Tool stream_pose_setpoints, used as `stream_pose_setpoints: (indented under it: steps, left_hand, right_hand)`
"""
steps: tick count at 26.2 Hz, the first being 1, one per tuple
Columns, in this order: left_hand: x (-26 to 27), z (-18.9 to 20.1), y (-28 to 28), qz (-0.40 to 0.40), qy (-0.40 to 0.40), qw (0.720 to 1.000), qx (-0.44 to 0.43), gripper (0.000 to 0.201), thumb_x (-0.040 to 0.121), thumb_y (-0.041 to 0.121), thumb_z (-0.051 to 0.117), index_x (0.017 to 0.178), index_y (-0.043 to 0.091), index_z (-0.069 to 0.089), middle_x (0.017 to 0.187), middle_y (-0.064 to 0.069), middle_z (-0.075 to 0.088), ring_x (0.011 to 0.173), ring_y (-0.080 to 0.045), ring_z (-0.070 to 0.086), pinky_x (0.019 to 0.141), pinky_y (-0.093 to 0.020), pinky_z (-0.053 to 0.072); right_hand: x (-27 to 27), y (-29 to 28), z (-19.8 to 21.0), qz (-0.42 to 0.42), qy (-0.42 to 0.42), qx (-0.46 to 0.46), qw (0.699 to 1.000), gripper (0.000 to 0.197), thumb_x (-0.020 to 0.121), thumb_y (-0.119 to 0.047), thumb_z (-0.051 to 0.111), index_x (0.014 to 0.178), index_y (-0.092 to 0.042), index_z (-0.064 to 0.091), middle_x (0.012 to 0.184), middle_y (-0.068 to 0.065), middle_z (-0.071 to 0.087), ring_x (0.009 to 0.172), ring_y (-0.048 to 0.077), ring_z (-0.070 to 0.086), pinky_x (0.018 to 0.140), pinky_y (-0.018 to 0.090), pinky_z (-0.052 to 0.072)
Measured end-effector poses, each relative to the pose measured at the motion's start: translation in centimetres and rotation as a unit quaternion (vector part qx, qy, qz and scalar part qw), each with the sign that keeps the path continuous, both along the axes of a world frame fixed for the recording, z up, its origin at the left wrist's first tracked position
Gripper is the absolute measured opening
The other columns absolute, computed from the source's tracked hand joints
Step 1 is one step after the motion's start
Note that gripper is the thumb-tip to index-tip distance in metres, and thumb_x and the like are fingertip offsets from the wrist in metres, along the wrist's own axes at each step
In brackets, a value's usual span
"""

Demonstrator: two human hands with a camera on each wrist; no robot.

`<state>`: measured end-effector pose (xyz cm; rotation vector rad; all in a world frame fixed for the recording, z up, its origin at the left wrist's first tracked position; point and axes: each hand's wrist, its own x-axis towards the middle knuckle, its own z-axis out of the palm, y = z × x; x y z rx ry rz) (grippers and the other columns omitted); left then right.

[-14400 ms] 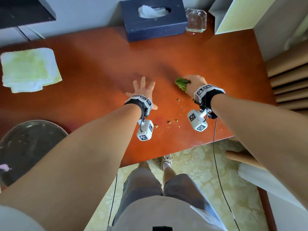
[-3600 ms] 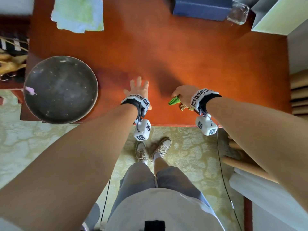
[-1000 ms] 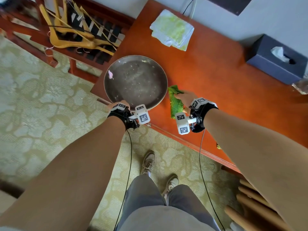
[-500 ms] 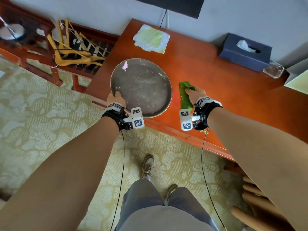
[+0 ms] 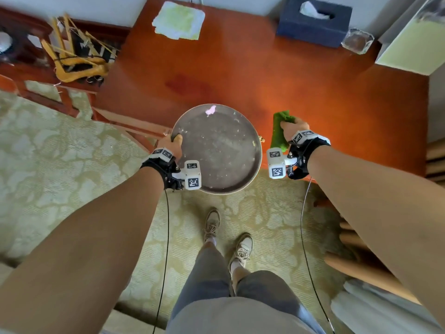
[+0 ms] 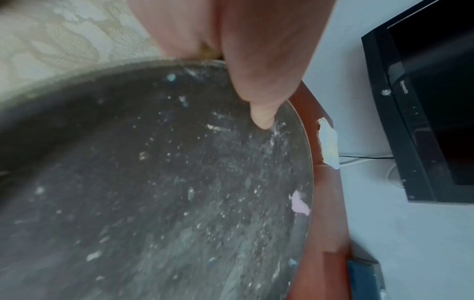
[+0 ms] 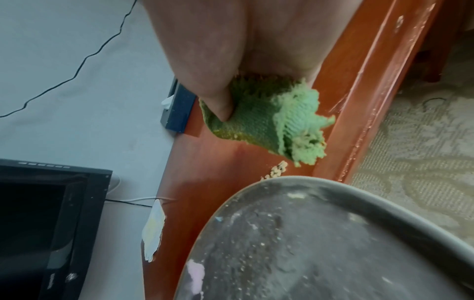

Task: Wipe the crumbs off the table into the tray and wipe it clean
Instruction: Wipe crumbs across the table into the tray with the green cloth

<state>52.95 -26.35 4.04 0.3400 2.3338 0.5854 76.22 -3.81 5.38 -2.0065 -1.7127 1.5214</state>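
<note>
The left hand [image 5: 173, 143] pinches the tray [image 5: 250, 182] by its left rim, thumb [image 6: 261, 119] lying inside on the dusty floor and the other fingers hidden under the lip. The tray hangs half over the table [image 5: 313, 92] edge, its far part over the wood. Just right of it sit the crumbs [image 7: 275, 172], a small pile near the table edge, close to the tray rim. Right again, the right hand [image 5: 292, 128] bunches the cloth [image 5: 279, 131], thumb dug into a fold; whether the cloth touches the wood is hard to say from above.

The risk, as I judge it: the tray rim seems to stand above the table surface, so a sweep leftward could push crumbs under or against the rim and onto the carpet [image 5: 72, 177]. A one-sided grip could also let the tray tip.

Only the right wrist view shows the crumb pile clearly, and crumbs clinging to the cloth's frayed end; the head view gives only a speck there.
</note>
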Motion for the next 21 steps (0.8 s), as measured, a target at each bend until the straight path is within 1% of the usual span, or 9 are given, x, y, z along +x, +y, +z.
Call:
stream_pose_setpoints:
  steps: [3,6,8,10,12,14,17,19,21]
  left_hand:
    - [0.8,-1.7,-0.7,-0.048,-0.006,0.999,-0.021,0.042,0.099,0.045,0.04,0.118,0.011,0.058,0.113,-0.013,0.064,0.102,-0.033,0.061,0.095,-0.042,0.047]
    - [2.0,-3.9,-1.2,-0.077,-0.028,0.996,-0.021,0.031,0.102,0.038,0.043,0.106,0.011,0.057,0.096,-0.013,0.06,0.088,-0.028,0.057,0.076,-0.034,0.045]
    - [2.3,-5.0,-1.7,-0.083,-0.047,0.995,-0.016,0.032,0.102,0.037,0.046,0.108,0.008,0.058,0.094,-0.012,0.062,0.085,-0.028,0.057,0.072,-0.034,0.043]
    - [2.3,-6.2,-1.7,-0.106,-0.068,0.992,-0.03,0.036,0.1,0.043,0.046,0.111,0.011,0.059,0.09,-0.012,0.064,0.079,-0.028,0.059,0.072,-0.035,0.044]
    - [2.3,-7.4,-1.4,-0.102,-0.1,0.989,-0.026,0.037,0.1,0.043,0.048,0.113,0.011,0.06,0.077,-0.008,0.062,0.07,-0.026,0.058,0.065,-0.032,0.044]
    - [2.3,-8.7,-0.9,-0.093,-0.121,0.988,-0.011,0.034,0.099,0.041,0.05,0.111,0.011,0.062,0.063,-0.001,0.055,0.06,-0.02,0.053,0.057,-0.027,0.04]
    - [2.1,-9.8,0.0,-0.108,-0.146,0.983,-0.014,0.035,0.097,0.044,0.054,0.107,0.012,0.063,0.07,-0.003,0.058,0.065,-0.02,0.055,0.059,-0.029,0.042]
    - [1.8,-10.9,0.5,-0.129,-0.148,0.98,-0.031,0.033,0.097,0.044,0.054,0.108,0.014,0.062,0.077,-0.004,0.058,0.071,-0.024,0.056,0.063,-0.03,0.043]
    - [1.6,-11.9,1.1,-0.134,-0.154,0.978,-0.031,0.035,0.097,0.045,0.055,0.112,0.014,0.063,0.081,-0.005,0.058,0.078,-0.027,0.057,0.07,-0.032,0.044]
  right_hand:
    - [1.6,-0.1,-2.0,-0.002,0.01,-0.024,1.0,0.044,0.091,-0.025,0.062,0.134,-0.017,0.053,0.118,0.004,0.064,0.1,0.025,0.062,0.086,0.032,0.051]
    - [2.5,0.3,-4.0,-0.001,-0.021,-0.014,1.0,0.042,0.092,-0.022,0.06,0.133,-0.015,0.053,0.106,0.002,0.06,0.09,0.022,0.058,0.076,0.026,0.046]
    - [2.6,0.6,-5.3,0.018,-0.049,-0.001,0.999,0.036,0.094,-0.017,0.053,0.13,-0.013,0.055,0.103,0.005,0.06,0.086,0.022,0.055,0.071,0.024,0.045]
    - [2.5,1.1,-6.0,0.043,-0.076,0.012,0.996,0.033,0.096,-0.012,0.047,0.128,-0.011,0.056,0.099,0.004,0.058,0.087,0.022,0.055,0.068,0.024,0.046]
    - [2.0,1.3,-6.7,0.073,-0.098,0.014,0.992,0.034,0.097,-0.011,0.044,0.129,-0.009,0.053,0.096,0.001,0.055,0.094,0.022,0.055,0.076,0.025,0.046]
    - [1.4,1.4,-7.0,0.066,-0.114,0.035,0.991,0.036,0.097,-0.012,0.044,0.133,-0.011,0.052,0.099,0.001,0.054,0.097,0.021,0.055,0.078,0.023,0.042]
    - [0.2,1.4,-6.9,0.04,-0.158,0.07,0.984,0.036,0.098,-0.01,0.044,0.133,-0.01,0.052,0.12,0.01,0.061,0.109,0.025,0.059,0.077,0.024,0.042]
    - [-0.5,1.3,-7.4,0.05,-0.188,0.068,0.979,0.036,0.097,-0.008,0.047,0.132,-0.007,0.052,0.127,0.013,0.059,0.116,0.027,0.059,0.081,0.024,0.044]
    - [-0.7,1.3,-7.7,0.077,-0.2,0.056,0.975,0.046,0.093,-0.004,0.047,0.137,-0.017,0.05,0.129,0.012,0.059,0.116,0.027,0.058,0.088,0.026,0.048]
